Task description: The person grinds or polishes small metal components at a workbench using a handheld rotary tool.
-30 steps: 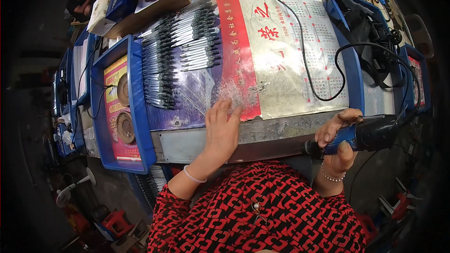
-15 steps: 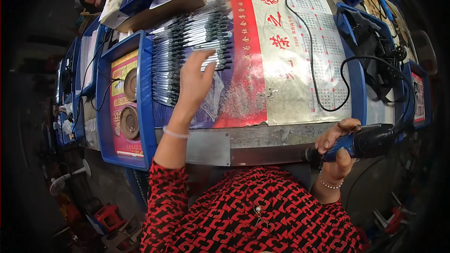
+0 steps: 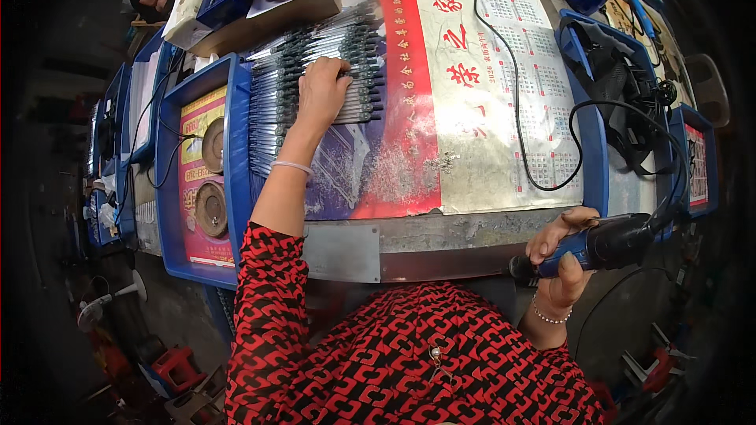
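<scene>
My left hand (image 3: 321, 96) is down on a pile of slim silvery rods with dark ends (image 3: 269, 122), laid side by side in rows. Its fingers are curled, and a dark rod end shows at the fingertips; the grip itself is partly hidden. Near the bench's front edge at the right, my right hand (image 3: 561, 256) is wrapped round a blue and black corded power tool (image 3: 613, 242). The tool lies roughly level, its dark nose pointing left and its black cable running off the rear end.
Left of the rods stands a blue tray (image 3: 239, 157) with two brown discs (image 3: 211, 208). A calendar sheet (image 3: 504, 102) covers the bench, the black cable (image 3: 521, 122) looping over it. Another blue tray (image 3: 602, 165) holds black items. A metal plate (image 3: 342, 252) edges the bench. Someone sits far left.
My left hand has moved slightly farther in over the rods, and its fingers have curled down onto them. My right hand keeps hold of the power tool in nearly the same place.
</scene>
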`<state>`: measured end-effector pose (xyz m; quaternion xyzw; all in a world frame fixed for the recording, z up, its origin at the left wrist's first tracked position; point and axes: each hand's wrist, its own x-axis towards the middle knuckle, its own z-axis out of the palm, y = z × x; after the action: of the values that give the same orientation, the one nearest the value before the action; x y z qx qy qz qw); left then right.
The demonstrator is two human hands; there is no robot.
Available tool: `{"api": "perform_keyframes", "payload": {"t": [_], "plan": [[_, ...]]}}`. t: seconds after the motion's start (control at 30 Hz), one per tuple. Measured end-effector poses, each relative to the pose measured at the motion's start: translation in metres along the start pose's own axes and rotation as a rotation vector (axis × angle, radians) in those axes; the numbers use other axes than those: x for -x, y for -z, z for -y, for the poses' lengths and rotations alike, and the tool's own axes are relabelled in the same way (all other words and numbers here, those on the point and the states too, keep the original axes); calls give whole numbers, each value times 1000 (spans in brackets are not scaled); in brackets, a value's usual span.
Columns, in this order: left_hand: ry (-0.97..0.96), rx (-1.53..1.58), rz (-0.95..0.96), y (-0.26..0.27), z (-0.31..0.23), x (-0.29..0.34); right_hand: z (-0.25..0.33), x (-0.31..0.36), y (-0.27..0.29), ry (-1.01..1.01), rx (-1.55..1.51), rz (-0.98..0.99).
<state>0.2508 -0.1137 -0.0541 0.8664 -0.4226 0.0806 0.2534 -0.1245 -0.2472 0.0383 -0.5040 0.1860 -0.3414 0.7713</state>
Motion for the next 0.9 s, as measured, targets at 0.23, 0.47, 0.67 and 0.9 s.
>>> {"api": "perform_keyframes", "payload": {"t": [0.23, 0.47, 0.67, 0.9], "plan": [[-73, -21, -283, 13, -13, -1, 2, 1, -10, -16, -2, 11], [249, 866, -429, 72, -91, 32, -1, -4, -24, 78, -149, 38], [572, 1284, -229, 78, -130, 129, -16, -11, -52, 211, -172, 88], [872, 1652, 96, 67, -146, 201, -59, -31, -82, 377, -147, 144]]}}
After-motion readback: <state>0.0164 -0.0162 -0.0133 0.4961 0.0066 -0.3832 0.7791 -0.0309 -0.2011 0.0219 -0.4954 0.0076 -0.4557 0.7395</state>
